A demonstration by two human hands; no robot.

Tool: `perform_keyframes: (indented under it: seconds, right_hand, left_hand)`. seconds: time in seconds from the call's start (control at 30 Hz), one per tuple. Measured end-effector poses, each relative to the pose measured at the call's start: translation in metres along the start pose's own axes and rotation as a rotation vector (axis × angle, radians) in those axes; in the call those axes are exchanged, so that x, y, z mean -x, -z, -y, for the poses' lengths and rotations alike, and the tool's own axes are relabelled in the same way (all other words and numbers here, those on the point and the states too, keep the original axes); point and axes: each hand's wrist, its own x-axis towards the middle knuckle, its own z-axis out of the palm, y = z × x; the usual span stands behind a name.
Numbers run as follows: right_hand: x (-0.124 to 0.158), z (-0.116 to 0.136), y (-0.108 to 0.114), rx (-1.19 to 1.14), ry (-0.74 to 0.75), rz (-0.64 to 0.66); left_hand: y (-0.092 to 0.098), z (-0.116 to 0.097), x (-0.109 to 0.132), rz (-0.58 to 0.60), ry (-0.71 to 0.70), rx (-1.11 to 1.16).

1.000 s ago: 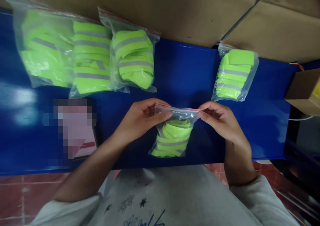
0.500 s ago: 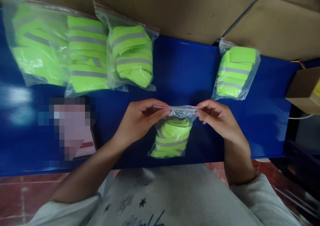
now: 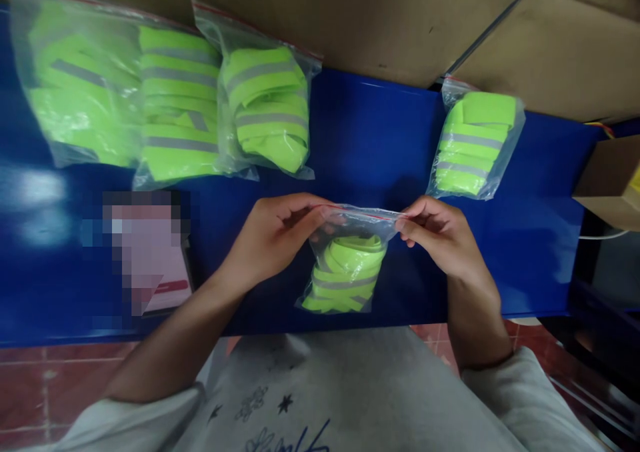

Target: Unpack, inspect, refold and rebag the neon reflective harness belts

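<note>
A clear zip bag [image 3: 357, 225] with a red line along its top edge is stretched between my two hands, near the front of the blue table. Inside it lies a folded neon-yellow strap [image 3: 347, 275] with grey reflective stripes. My left hand [image 3: 280, 235] pinches the left end of the bag's top edge between thumb and fingers. At the opposite end, my right hand [image 3: 435, 229] pinches the same edge. Whether the seal is fully pressed together I cannot tell.
Several similar filled bags [image 3: 270, 109] lie at the back left of the blue table [image 3: 370, 132], and another filled bag [image 3: 473, 142] at the back right. Large cardboard boxes [image 3: 375, 22] line the rear. A blurred-out flat item [image 3: 167, 295] sits left, a small open carton [image 3: 605, 175] far right.
The bag's top edge has shifted a little and its mouth looks slightly wider. Both hands keep their pinch, the left thumb having moved slightly left and up.
</note>
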Motion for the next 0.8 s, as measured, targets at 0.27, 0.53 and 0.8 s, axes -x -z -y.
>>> perform_keyframes:
  seconds: [0.27, 0.53, 0.8]
  right_hand:
    - [0.0, -0.002, -0.006, 0.049, 0.069, 0.041]
    - [0.004, -0.008, -0.013, 0.12, 0.117, -0.04]
    - [0.007, -0.006, -0.019, 0.117, 0.186, 0.001]
  left_hand:
    - [-0.007, 0.003, 0.001, -0.005, 0.013, 0.119]
    - [-0.01, 0.004, 0.003, -0.013, 0.0, 0.113]
    - [-0.012, 0.005, 0.005, 0.018, -0.028, 0.094]
